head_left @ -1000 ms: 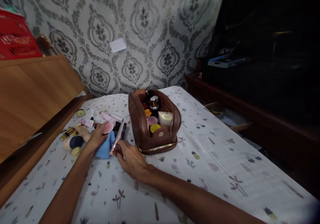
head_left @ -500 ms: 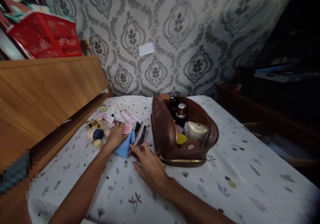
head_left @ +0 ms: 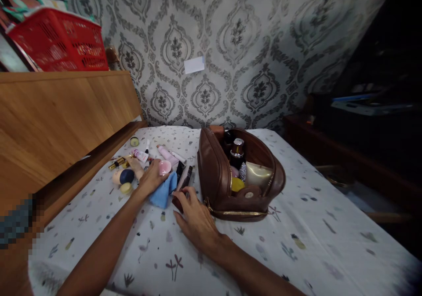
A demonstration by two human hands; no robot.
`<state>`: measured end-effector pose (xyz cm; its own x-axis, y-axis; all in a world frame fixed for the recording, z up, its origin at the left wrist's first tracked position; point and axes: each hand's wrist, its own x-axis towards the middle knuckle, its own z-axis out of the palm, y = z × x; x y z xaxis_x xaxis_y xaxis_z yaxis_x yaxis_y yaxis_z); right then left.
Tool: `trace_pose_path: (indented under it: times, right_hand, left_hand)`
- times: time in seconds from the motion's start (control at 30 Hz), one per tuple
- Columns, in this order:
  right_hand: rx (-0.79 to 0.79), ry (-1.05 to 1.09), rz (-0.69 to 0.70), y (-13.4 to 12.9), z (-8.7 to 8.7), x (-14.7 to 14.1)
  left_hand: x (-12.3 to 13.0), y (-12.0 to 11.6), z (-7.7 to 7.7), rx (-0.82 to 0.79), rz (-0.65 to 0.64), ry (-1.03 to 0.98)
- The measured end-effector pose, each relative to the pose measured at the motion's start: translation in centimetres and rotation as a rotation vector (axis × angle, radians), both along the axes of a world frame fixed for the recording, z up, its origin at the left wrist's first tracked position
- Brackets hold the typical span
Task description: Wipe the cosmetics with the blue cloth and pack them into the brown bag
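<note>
My left hand [head_left: 152, 178] is closed on a round pink item [head_left: 165, 168], beside a blue cloth [head_left: 162, 194]. My right hand [head_left: 194, 214] has its fingertips on a small dark red item [head_left: 177, 202] at the cloth's right edge; its grip is partly hidden. A dark tube [head_left: 185, 178] lies just beyond those fingers. To the right stands an open brown bag [head_left: 214, 177], holding a dark bottle with a silver cap [head_left: 237, 153], a gold pouch [head_left: 259, 176] and a yellow item [head_left: 237, 184].
Several cosmetics, including a pink tube [head_left: 167, 155], a navy-capped bottle [head_left: 123, 177] and a small round jar [head_left: 134, 141], lie left on the patterned cloth [head_left: 263, 252]. A wooden panel [head_left: 66, 111] with a red basket [head_left: 62, 41] borders the left side.
The round pink item in my left hand has tilted and shows more of its face. My right hand has barely moved. The whole view has shifted slightly.
</note>
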<state>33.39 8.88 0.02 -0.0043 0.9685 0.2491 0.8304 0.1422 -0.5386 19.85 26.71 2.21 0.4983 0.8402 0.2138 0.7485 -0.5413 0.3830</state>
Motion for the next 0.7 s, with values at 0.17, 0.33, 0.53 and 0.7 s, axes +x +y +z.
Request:
trace_pose_path:
  times: [0.17,0.33,0.53,0.7]
  right_hand:
    - [0.066,0.014,-0.004,0.15,-0.42,-0.03]
    - [0.08,0.012,0.026,0.24,-0.33,0.05]
    - [0.079,0.035,0.034,0.24,-0.28,0.14]
    - [0.066,0.048,0.024,0.23,-0.45,0.13]
  left_hand:
    - [0.28,-0.14,-0.16,-0.027,0.039,-0.041]
    - [0.7,-0.84,0.12,-0.047,0.065,-0.033]
    - [0.74,-0.8,0.01,-0.018,0.039,-0.006]
    - [0.63,-0.49,-0.48,0.036,0.027,-0.053]
